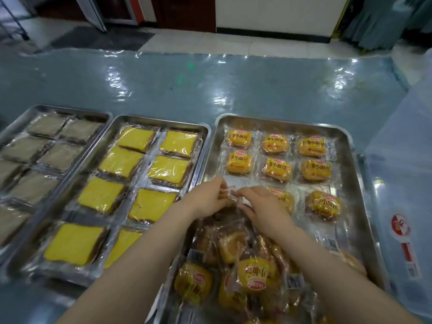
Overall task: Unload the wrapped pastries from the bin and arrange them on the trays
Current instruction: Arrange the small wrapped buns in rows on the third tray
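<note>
A steel tray on the right holds neat rows of wrapped orange buns, with a loose heap of the same buns at its near end. Over the tray's left side, my left hand and my right hand together pinch one wrapped bun by its clear wrapper, just above the tray floor. That bun is mostly hidden by my fingers.
The middle tray carries wrapped yellow cake squares in two columns. At the far left, another tray holds grey-brown wrapped slices. A clear plastic bin with a red label stands at the right. Blue plastic-covered table stretches behind.
</note>
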Available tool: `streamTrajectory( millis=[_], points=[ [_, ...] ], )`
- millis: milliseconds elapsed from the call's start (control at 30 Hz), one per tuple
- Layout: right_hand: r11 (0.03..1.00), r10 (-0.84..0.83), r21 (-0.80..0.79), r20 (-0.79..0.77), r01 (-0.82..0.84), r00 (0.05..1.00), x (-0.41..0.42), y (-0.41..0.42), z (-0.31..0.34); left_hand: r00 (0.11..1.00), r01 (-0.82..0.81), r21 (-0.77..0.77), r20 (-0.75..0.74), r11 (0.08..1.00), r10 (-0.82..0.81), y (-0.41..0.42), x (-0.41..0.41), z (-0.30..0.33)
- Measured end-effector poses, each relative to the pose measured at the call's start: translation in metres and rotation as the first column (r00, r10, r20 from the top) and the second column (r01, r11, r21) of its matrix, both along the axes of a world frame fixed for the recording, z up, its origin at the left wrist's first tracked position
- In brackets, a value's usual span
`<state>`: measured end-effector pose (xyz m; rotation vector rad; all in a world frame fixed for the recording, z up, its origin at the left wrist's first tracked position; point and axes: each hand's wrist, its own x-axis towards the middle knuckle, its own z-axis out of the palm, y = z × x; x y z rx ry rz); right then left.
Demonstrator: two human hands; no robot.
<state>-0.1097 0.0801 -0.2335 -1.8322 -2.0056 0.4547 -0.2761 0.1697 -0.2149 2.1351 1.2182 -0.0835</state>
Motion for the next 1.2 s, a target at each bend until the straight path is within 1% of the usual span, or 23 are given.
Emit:
streamTrajectory(
  millis=[67, 133, 200, 233, 300, 400, 467, 533, 567, 600, 633, 700, 733, 767, 833, 900, 1033, 1100, 1200],
  points=[
    [0.998, -0.054, 0.015, -0.028, 0.054, 0.998, 0.001, 0.005, 0.003, 0.998, -0.024, -0.004, 0.057, 1.0, 0.024, -0.001, -0.003, -0.001],
    [0.983, -0.179, -0.068, -0.113, 0.172, 0.977, 0.001, 0.011, 0.007, 0.983, -0.066, -0.02, 0.17, 0.998, 0.068, -0.003, -0.006, -0.001],
    [0.948, -0.305, -0.163, -0.213, 0.274, 0.928, 0.001, 0.016, 0.006, 0.947, -0.14, -0.054, 0.285, 0.989, 0.15, -0.004, -0.011, -0.004],
    [0.929, -0.355, -0.197, -0.244, 0.313, 0.902, 0.001, 0.017, 0.004, 0.932, -0.17, -0.056, 0.316, 0.984, 0.179, -0.004, -0.014, -0.006],
    [0.899, -0.42, -0.237, -0.231, 0.368, 0.877, 0.0, 0.02, 0.003, 0.927, -0.19, -0.04, 0.322, 0.981, 0.193, -0.005, -0.015, -0.008],
    [0.872, -0.472, -0.244, -0.189, 0.424, 0.861, -0.003, 0.024, -0.001, 0.929, -0.222, 0.027, 0.309, 0.975, 0.203, -0.007, -0.007, -0.013],
    [0.848, -0.52, -0.246, -0.218, 0.469, 0.826, -0.006, 0.024, -0.005, 0.925, -0.266, 0.099, 0.307, 0.959, 0.225, -0.007, -0.002, -0.017],
    [0.836, -0.544, -0.238, -0.252, 0.494, 0.8, -0.007, 0.023, -0.008, 0.935, -0.274, 0.168, 0.278, 0.947, 0.221, -0.006, 0.0, -0.02],
    [0.839, -0.543, -0.217, -0.259, 0.499, 0.799, -0.007, 0.023, -0.008, 0.941, -0.266, 0.198, 0.265, 0.943, 0.209, -0.007, -0.001, -0.021],
    [0.851, -0.524, -0.171, -0.239, 0.496, 0.817, -0.007, 0.023, -0.007, 0.948, -0.251, 0.231, 0.257, 0.94, 0.19, -0.008, -0.002, -0.023],
    [0.877, -0.481, -0.086, -0.182, 0.473, 0.857, -0.006, 0.023, -0.007, 0.955, -0.229, 0.273, 0.25, 0.934, 0.161, -0.01, -0.003, -0.025],
    [0.936, -0.349, 0.067, 0.033, 0.346, 0.937, -0.005, 0.022, -0.006, 0.972, -0.16, 0.377, 0.222, 0.912, 0.079, -0.014, -0.005, -0.028],
    [0.961, -0.273, 0.074, 0.143, 0.265, 0.951, -0.006, 0.02, -0.005, 0.977, -0.13, 0.417, 0.208, 0.9, 0.045, -0.015, -0.006, -0.029],
    [0.979, -0.202, 0.037, 0.23, 0.199, 0.952, -0.008, 0.018, -0.005, 0.98, -0.109, 0.441, 0.2, 0.891, 0.021, -0.016, -0.006, -0.03],
    [0.989, -0.118, -0.054, 0.31, 0.141, 0.943, -0.009, 0.015, -0.012, 0.981, -0.079, 0.467, 0.192, 0.881, -0.013, -0.017, -0.006, -0.032],
    [0.987, -0.11, -0.077, 0.313, 0.14, 0.943, -0.011, 0.017, -0.018, 0.979, -0.062, 0.475, 0.198, 0.878, -0.038, -0.017, -0.007, -0.034],
    [0.984, -0.145, -0.067, 0.251, 0.167, 0.957, -0.017, 0.029, -0.018, 0.979, -0.058, 0.478, 0.199, 0.877, -0.043, -0.018, -0.007, -0.035],
    [0.979, -0.148, -0.104, 0.22, 0.174, 0.964, -0.019, 0.032, -0.016, 0.98, -0.04, 0.483, 0.191, 0.875, -0.061, -0.018, -0.006, -0.035],
    [0.959, -0.182, -0.192, 0.143, 0.208, 0.973, -0.014, 0.024, -0.009, 0.969, -0.094, 0.4, 0.247, 0.911, -0.008, -0.019, -0.007, -0.03]
  ],
)
